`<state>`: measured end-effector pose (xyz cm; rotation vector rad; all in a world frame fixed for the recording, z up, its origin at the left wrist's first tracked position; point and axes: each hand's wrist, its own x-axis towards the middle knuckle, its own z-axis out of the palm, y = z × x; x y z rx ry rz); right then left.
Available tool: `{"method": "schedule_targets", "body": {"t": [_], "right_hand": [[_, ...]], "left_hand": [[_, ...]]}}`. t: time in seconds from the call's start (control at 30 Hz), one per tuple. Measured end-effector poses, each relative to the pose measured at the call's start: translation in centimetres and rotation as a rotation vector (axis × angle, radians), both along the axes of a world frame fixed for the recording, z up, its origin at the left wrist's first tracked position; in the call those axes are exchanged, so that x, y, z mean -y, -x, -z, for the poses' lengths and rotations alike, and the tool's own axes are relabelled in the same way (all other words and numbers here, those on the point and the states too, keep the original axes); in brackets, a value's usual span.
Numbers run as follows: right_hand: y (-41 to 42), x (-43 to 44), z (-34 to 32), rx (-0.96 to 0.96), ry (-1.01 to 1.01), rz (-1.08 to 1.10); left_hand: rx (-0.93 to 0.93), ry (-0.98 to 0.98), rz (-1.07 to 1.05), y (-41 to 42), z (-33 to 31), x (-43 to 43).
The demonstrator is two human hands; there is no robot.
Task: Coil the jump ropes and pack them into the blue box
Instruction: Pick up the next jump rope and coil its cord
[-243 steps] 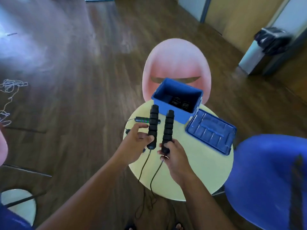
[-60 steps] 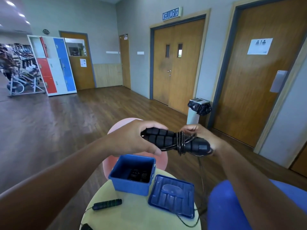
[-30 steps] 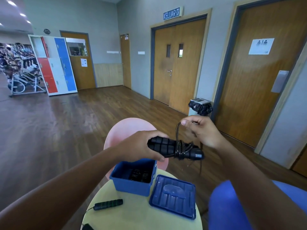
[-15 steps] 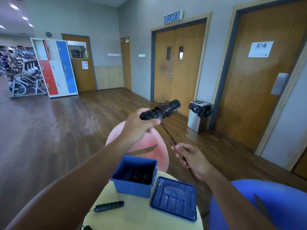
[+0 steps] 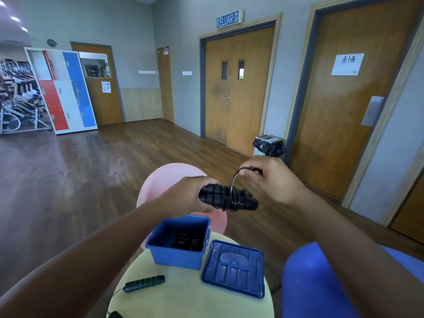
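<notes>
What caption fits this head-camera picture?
Left hand grips paired black handles while right hand winds cord around them above the open blue box.

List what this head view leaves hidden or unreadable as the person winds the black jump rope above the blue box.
- Head view: the rope's free end, covered by the right hand.
- Number of ropes in the blue box: its walls and shadow hide most of the contents.
- The second rope on the table: beyond the green-banded handle, its cord runs past the table edge.
- The left hand covers the near ends of the black handles.
</notes>
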<state>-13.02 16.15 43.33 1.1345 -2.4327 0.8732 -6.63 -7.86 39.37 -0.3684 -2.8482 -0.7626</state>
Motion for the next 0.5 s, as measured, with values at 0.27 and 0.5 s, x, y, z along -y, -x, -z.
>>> {"method": "schedule_targets", "body": {"t": [0.27, 0.5], "right_hand": [[1.8, -1.9, 1.9, 0.707, 0.35, -0.171], [-1.1, 0.2, 7.5, 1.029, 0.665, -0.241]], "left_hand": [[0.066, -0.437, 0.175, -3.6, -2.3, -2.2], [0.016, -0.774, 0.059, -2.9, -3.0, -3.2]]}}
